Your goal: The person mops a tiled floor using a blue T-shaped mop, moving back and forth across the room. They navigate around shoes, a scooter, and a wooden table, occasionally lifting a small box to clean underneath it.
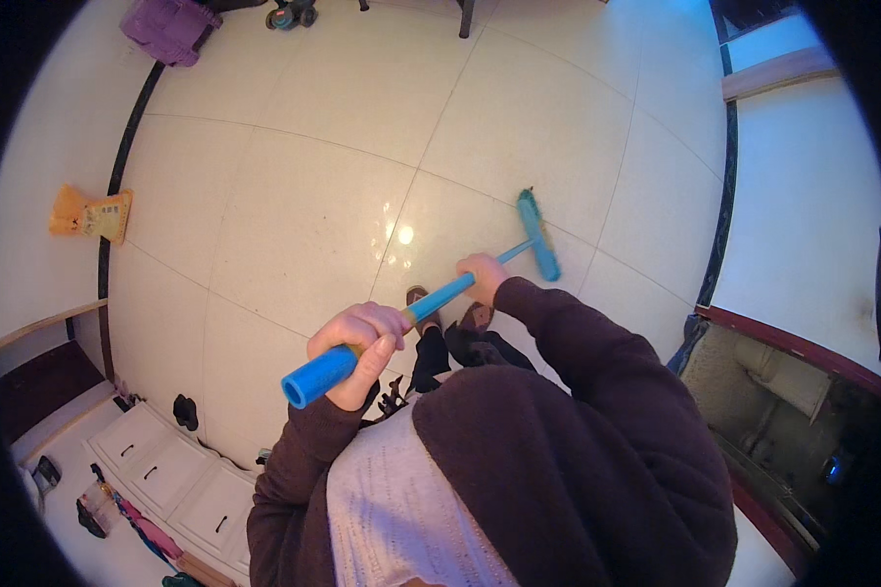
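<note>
A blue broom handle [440,297] slants across the middle of the view. Near its wide top end, my left hand [360,348] is wrapped around it, thumb on top. Lower on the same handle, my right hand [482,277] grips it with closed fingers. At the far end the blue broom head [538,235], with darker bristles, rests on the pale tiled floor [323,213], to the right of my feet. My shoes [477,317] show just below the handle, partly hidden by it and my hands.
A white drawer cabinet [169,469] stands at lower left, with dark shoes [185,412] beside it. A yellow-orange bag or packet [92,214] is at the left wall. A purple plastic object [167,29] lies at upper left, and a dark-red-framed doorway [793,348] opens at right.
</note>
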Available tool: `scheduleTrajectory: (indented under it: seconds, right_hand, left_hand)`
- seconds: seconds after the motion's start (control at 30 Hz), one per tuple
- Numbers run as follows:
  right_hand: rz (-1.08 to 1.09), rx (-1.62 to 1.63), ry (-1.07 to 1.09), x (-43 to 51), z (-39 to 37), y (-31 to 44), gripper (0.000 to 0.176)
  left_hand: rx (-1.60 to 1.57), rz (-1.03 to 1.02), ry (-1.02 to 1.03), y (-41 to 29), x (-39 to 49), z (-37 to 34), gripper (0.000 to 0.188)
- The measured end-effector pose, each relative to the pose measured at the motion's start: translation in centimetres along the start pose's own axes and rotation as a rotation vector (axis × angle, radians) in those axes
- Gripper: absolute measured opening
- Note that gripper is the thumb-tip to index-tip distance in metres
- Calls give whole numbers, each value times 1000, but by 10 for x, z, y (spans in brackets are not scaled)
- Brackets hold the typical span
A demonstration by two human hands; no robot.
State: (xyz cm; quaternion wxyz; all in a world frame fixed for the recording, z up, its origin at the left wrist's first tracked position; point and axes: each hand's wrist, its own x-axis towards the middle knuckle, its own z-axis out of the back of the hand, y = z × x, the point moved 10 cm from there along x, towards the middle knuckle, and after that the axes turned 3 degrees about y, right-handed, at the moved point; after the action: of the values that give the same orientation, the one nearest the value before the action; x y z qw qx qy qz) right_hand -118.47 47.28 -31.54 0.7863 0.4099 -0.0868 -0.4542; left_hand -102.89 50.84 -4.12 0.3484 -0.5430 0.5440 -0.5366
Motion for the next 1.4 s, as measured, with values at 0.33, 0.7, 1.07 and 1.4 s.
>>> scheduleTrajectory:
  seconds: [0.33, 0.7, 1.07, 1.4]
  right_hand:
    - [339, 316, 111, 91, -80, 156, 17]
    - [475, 371, -44, 44, -10, 210, 18]
    - [384, 417, -77, 100, -89, 210, 22]
    - [660, 438, -14, 160, -60, 302, 21]
  left_hand:
    - [204, -280, -57, -108, -2, 37, 23]
    - [78, -436, 355, -166, -10, -13, 28]
    - [196, -318, 97, -133, -10, 73, 25]
    - [380, -403, 213, -181, -12, 77, 28]
